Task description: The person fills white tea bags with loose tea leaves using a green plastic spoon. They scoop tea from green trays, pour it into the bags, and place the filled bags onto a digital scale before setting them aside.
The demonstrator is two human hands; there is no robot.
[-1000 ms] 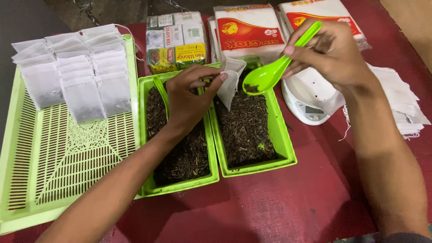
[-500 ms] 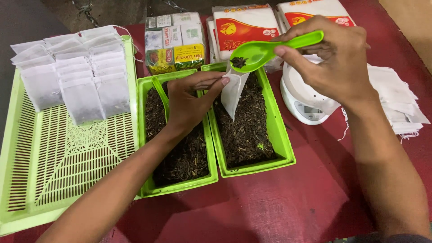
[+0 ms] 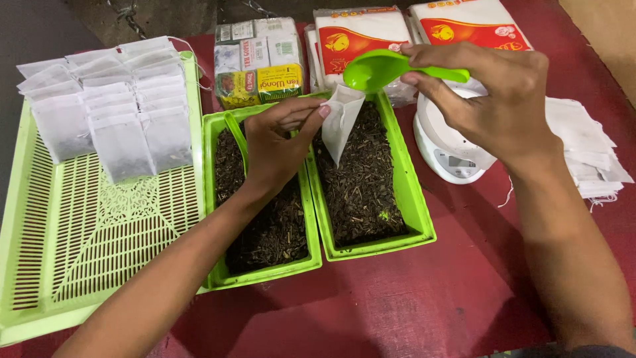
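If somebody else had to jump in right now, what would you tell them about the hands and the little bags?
Left hand: pinches the top of a small white bag, holding it open over the right tray of dark loose leaves.
Right hand: grip on the green spoon, its bowl tipped at the bag's mouth.
Nearby: a second tray of leaves under the left hand, a white scale beneath the right hand, a stack of empty bags beside it.
Done: rows of filled bags lie on the slotted green tray.
Left: this bag is not yet closed or laid with the rest.
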